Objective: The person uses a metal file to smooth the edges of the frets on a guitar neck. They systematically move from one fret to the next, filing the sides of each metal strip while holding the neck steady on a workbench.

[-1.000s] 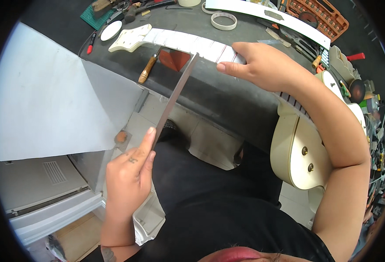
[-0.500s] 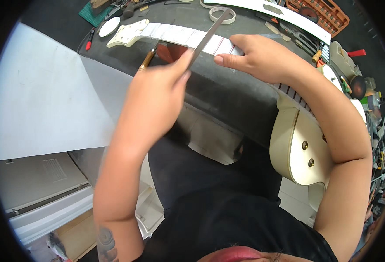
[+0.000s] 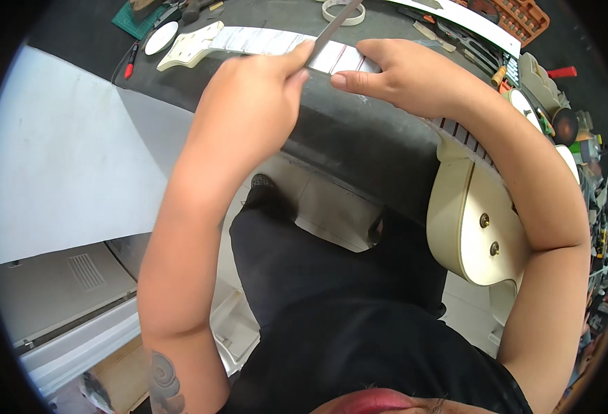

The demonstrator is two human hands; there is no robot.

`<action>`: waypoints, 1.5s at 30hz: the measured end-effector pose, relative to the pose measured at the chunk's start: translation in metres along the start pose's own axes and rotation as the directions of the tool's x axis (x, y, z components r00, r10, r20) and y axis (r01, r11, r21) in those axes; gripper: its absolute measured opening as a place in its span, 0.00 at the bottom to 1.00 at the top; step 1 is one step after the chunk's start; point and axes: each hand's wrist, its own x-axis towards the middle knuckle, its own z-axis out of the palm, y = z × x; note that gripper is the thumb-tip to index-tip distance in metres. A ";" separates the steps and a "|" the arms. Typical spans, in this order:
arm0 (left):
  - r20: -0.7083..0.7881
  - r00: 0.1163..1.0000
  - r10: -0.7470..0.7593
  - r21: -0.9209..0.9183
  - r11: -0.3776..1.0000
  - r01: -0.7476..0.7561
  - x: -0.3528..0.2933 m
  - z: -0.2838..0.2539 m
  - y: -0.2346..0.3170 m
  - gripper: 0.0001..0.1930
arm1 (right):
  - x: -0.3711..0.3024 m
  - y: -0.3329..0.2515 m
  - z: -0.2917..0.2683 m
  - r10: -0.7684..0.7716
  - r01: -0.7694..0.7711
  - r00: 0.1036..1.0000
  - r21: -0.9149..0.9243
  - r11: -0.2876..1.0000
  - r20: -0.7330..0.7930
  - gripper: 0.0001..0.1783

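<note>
Guitar neck [image 3: 269, 43] lies across the far edge of the dark workbench [image 3: 359, 138], its fretboard covered in white tape, cream headstock [image 3: 186, 47] at far left, cream body [image 3: 473, 228] hanging off the near right edge. A flat metal file [image 3: 335, 19] slants over the taped frets. Left hand [image 3: 248, 110] reaches up from the lower edge, forearm raised, fingers pinched shut on the file's near end. Right hand [image 3: 407, 76] comes in from the right, elbow bent, palm down on the neck just right of the file, fingers loosely curled, thumb pointing left. Tape roll [image 3: 343, 10] sits far behind. Small tools [image 3: 497, 65] clutter the far right.
</note>
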 end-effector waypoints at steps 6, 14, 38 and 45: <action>0.027 0.998 -0.051 0.078 0.996 0.049 -0.159 -0.037 -0.014 0.31 | 0.001 0.009 0.005 -0.027 0.026 0.998 -0.024 0.999 -0.048 0.41; -0.036 0.996 -0.081 0.014 0.997 0.082 -0.178 -0.042 -0.011 0.31 | -0.002 0.001 0.000 0.019 -0.019 0.999 -0.016 1.000 -0.026 0.40; 0.071 0.986 -0.154 0.093 0.985 0.147 -0.205 -0.066 -0.001 0.32 | -0.001 0.003 0.000 -0.047 0.046 0.999 -0.037 0.998 -0.022 0.40; 0.031 0.970 -0.242 -0.098 0.965 0.244 -0.203 -0.041 0.031 0.30 | -0.004 0.003 -0.003 -0.024 0.022 1.000 -0.117 0.993 -0.017 0.39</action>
